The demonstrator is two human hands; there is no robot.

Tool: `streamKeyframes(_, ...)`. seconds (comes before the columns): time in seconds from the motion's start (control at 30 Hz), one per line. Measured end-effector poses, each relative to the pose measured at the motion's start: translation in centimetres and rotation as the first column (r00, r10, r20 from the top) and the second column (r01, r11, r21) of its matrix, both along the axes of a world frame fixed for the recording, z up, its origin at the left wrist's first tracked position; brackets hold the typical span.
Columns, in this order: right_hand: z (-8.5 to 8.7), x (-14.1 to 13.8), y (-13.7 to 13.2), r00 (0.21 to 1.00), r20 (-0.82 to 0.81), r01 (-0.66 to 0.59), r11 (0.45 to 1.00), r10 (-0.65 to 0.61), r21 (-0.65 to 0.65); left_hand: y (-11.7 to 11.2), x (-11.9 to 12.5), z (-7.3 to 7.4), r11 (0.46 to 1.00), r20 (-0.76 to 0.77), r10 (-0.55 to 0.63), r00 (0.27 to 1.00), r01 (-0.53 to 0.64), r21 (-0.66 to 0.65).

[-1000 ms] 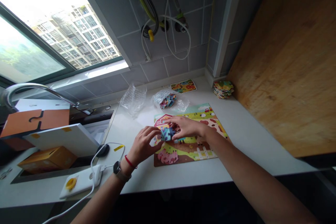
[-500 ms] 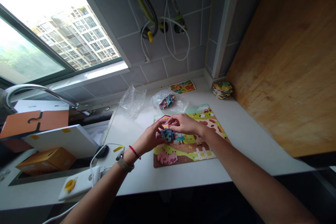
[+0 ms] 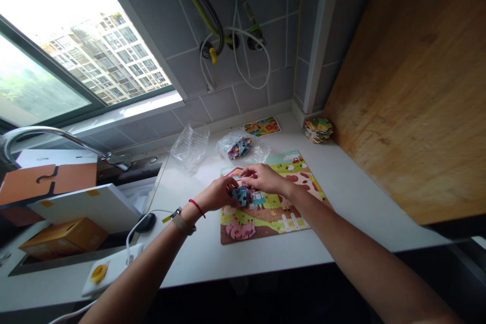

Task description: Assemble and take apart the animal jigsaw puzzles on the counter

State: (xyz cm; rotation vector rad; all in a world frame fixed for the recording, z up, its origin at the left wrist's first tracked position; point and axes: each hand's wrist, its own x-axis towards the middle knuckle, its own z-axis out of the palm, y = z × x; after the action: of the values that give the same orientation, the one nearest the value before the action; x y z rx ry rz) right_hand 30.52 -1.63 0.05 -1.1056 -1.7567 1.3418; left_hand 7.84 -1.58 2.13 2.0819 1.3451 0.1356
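Observation:
A farm-scene jigsaw puzzle (image 3: 292, 207) lies flat on the white counter, with a cow, a pink pig and a fence on it. Above its left part, my left hand (image 3: 218, 193) has its fingers closed around a small stack of blue-toned puzzle pieces (image 3: 240, 196). My right hand (image 3: 264, 179) is just beside it, fingers bent in a pinch at the top of the stack. What sits between those right fingertips is too small and covered to make out. Both hands hide part of the puzzle's upper left.
Behind the puzzle are a clear bag of pieces (image 3: 240, 148), a crumpled clear bag (image 3: 191, 147) and a picture card (image 3: 262, 126). A pile of pieces (image 3: 318, 130) stands by the wooden board (image 3: 410, 91). Left are a faucet (image 3: 64, 134), boxes (image 3: 64, 238) and a power strip (image 3: 110, 271).
The view has shifted slightly. My left hand has turned a little around the stack of puzzle pieces, while my right hand stays close to it in nearly the same pinch.

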Motion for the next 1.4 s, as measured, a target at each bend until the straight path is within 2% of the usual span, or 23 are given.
streamKeyframes(0.13, 0.1, 0.2, 0.1, 0.991, -0.084, -0.109, 0.989, 0.100, -0.104, -0.5, -0.1, -0.5, 0.999, 0.081, 0.047, 0.996, -0.048, 0.007)
streamKeyframes(0.27, 0.1, 0.2, 0.1, 0.967, -0.099, -0.244, 0.967, 0.236, -0.077, -1.6, -0.2, -0.6, 0.997, 0.214, 0.066, 0.975, -0.070, 0.012)
streamKeyframes(0.4, -0.1, 0.0, 0.0, 0.986, -0.012, -0.165, 0.986, 0.165, -0.001, -2.7, -0.1, -0.6, 0.979, 0.344, 0.097, 0.934, -0.152, 0.137)
streamKeyframes(0.5, -0.2, -0.1, -0.1, 0.994, 0.063, -0.099, 0.989, 0.093, 0.113, -3.2, 0.1, -1.2, 0.967, 0.409, 0.096, 0.908, -0.183, 0.180)
streamKeyframes(0.63, -0.2, -0.2, -0.2, 0.969, 0.227, -0.166, 0.939, 0.098, 0.301, -3.9, -0.2, -2.5, 0.914, 0.296, 0.114, 0.948, -0.217, 0.343)
streamKeyframes(0.73, -0.2, -0.2, 0.0, 0.945, 0.305, -0.227, 0.903, 0.114, 0.365, -4.5, -1.1, -3.2, 0.867, 0.210, 0.145, 0.967, -0.226, 0.445)
streamKeyframes(0.93, -0.8, -0.5, 0.1, 0.943, 0.305, -0.246, 0.892, 0.130, 0.380, -5.2, -2.3, -3.8, 0.871, 0.181, 0.125, 0.976, -0.195, 0.451)
streamKeyframes(1.13, -1.3, -1.1, -0.2, 0.971, 0.217, -0.183, 0.906, 0.105, 0.381, -5.5, -0.8, -5.5, 0.814, 0.156, 0.161, 0.974, -0.221, 0.537)
streamKeyframes(1.23, -1.4, -1.2, -0.1, 0.973, 0.206, -0.181, 0.901, 0.105, 0.395, -5.5, -0.3, -6.3, 0.808, 0.160, 0.164, 0.973, -0.226, 0.545)
streamKeyframes(1.3, -1.4, -1.2, -0.2, 0.975, 0.200, -0.173, 0.902, 0.099, 0.394, -5.2, -0.2, -6.3, 0.815, 0.173, 0.130, 0.976, -0.205, 0.542)
streamKeyframes(1.4, -0.9, -0.8, -0.3, 0.983, 0.159, -0.140, 0.920, 0.086, 0.365, -4.5, -0.5, -5.3, 0.839, 0.183, 0.038, 0.982, -0.131, 0.528)
